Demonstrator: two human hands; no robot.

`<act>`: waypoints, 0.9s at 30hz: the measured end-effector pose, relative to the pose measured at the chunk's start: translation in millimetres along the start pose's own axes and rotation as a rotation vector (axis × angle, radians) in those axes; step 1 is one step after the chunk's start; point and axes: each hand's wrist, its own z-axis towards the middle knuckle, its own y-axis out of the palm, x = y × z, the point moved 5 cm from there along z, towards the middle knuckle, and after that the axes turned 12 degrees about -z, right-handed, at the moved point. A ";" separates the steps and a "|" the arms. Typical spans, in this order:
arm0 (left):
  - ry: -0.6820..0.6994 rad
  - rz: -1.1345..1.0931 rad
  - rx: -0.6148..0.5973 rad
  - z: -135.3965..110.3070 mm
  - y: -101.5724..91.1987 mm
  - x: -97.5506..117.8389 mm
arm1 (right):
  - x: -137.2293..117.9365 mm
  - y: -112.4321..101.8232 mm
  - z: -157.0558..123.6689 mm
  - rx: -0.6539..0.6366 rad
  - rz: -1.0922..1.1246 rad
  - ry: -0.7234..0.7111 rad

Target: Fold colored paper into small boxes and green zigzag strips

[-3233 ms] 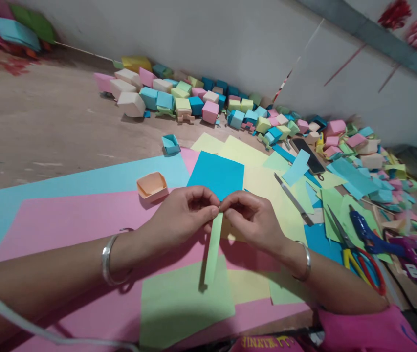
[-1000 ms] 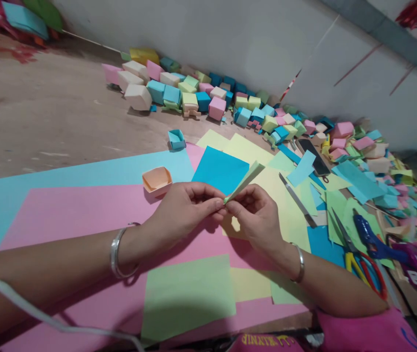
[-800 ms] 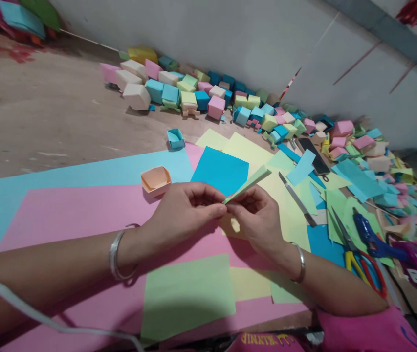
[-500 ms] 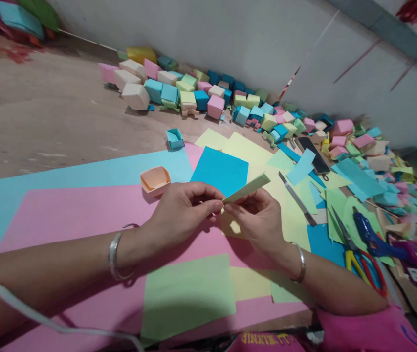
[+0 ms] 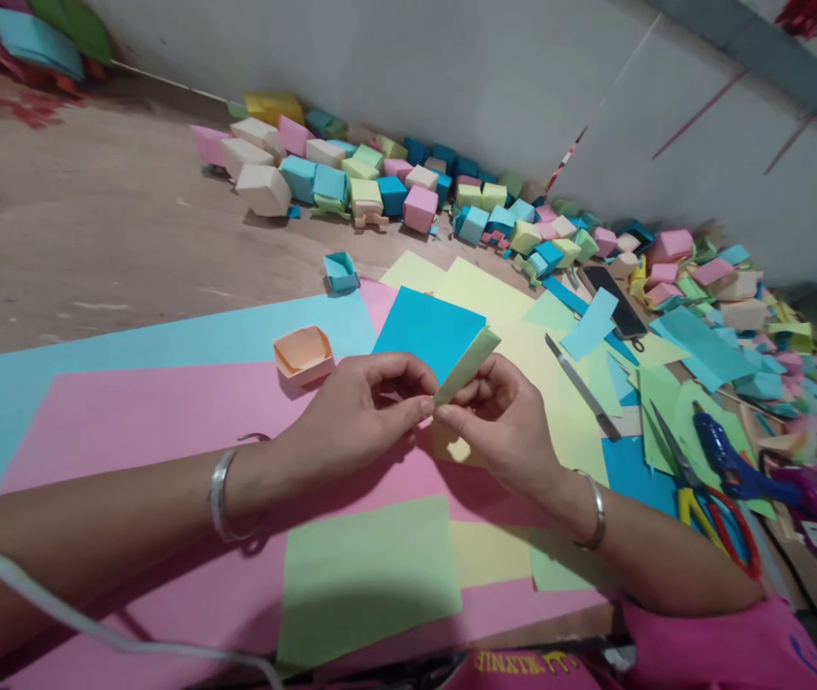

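Note:
A narrow folded strip of light green paper (image 5: 468,363) slants up and to the right between my hands. My left hand (image 5: 372,407) pinches its lower end between thumb and fingertips. My right hand (image 5: 498,419) is closed on the same end, its thumb almost meeting my left thumb and its fingers curled behind the strip. Below my hands lie a pink sheet (image 5: 164,412) and a blue paper piece (image 5: 426,328). Close to my left hand stands a small open peach paper box (image 5: 305,356), with a smaller teal paper box (image 5: 341,273) farther back.
Several folded paper blocks (image 5: 420,209) line the wall. On the right lie a cutter knife (image 5: 581,385), scissors (image 5: 699,498), a blue glue gun (image 5: 735,465), a phone (image 5: 616,302) and paper scraps. A white cord (image 5: 113,637) crosses the lower left.
The green strip has turned to stand more steeply, its upper end moving left. My right hand has shifted slightly left and its fingers have curled closer. My left hand stays nearly in place.

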 end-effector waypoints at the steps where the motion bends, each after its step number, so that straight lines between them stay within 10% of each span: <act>1: -0.012 0.012 0.003 0.2 -0.4 -0.9 | 0.7 0.1 -0.3 -0.001 -0.011 0.009; 27: -0.069 -0.112 -0.029 -1.6 7.3 -9.8 | 17.0 5.9 -1.7 -0.037 0.313 0.292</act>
